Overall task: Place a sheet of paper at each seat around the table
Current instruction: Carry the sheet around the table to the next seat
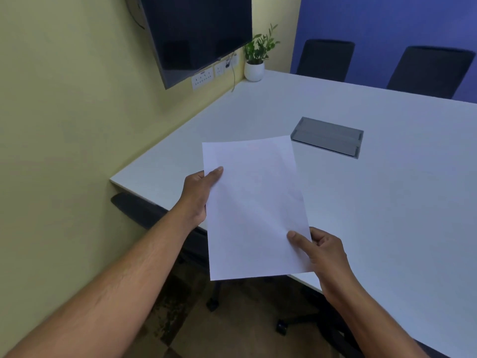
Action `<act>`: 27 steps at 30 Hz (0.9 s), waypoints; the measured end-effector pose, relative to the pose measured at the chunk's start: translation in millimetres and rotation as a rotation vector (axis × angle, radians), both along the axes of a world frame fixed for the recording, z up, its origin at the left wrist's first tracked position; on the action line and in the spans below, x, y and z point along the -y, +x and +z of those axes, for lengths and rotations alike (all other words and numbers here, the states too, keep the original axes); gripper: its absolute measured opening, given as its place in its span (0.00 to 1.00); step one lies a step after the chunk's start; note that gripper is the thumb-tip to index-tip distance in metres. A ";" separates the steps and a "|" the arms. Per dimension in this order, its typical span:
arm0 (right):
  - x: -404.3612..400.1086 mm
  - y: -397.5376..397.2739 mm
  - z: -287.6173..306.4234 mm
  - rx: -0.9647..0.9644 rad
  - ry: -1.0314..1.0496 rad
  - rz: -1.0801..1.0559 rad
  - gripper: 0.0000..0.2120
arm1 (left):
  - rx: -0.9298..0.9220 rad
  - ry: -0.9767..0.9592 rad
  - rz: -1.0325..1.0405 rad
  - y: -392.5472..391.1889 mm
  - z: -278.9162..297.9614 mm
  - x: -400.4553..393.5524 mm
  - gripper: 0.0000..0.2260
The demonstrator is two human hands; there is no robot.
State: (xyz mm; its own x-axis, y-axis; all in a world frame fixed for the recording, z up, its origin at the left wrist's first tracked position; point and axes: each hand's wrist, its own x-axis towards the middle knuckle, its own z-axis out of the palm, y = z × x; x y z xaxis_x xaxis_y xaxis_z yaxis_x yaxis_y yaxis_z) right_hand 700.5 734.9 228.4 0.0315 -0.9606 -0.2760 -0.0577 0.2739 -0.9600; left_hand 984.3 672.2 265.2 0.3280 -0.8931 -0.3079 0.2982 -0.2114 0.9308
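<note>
Two bare forearms, no sleeves in view; left hand (pixel 198 195), right hand (pixel 322 250), ringless fingers (pixel 296 236)

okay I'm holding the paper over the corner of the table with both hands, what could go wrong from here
The paper is pinched only at its edges by the left hand and right hand, so it could bend or crease. It hangs partly past the table edge; released here, it might slide to the floor. If several sheets are stacked, more than one could drop.

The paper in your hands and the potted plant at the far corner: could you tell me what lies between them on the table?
In the head view, only bare white table lies between the paper and the potted plant.
</note>
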 end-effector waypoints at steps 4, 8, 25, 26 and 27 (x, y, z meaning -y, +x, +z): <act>11.3 14.4 -6.9 -0.012 0.018 -0.052 0.03 | -0.005 0.009 -0.059 9.3 -11.3 28.7 0.12; 29.9 49.0 -13.6 -0.046 0.022 -0.127 0.02 | -0.029 0.030 -0.148 38.9 -27.2 67.4 0.12; 98.2 207.2 -35.5 -0.039 0.084 -0.410 0.07 | -0.033 0.076 -0.393 162.9 -57.2 205.6 0.11; 106.1 211.0 -40.3 -0.042 0.089 -0.406 0.06 | -0.035 0.092 -0.392 166.4 -62.8 215.5 0.12; 113.5 214.7 -44.6 -0.038 0.102 -0.409 0.06 | -0.037 0.105 -0.389 169.1 -67.8 224.5 0.13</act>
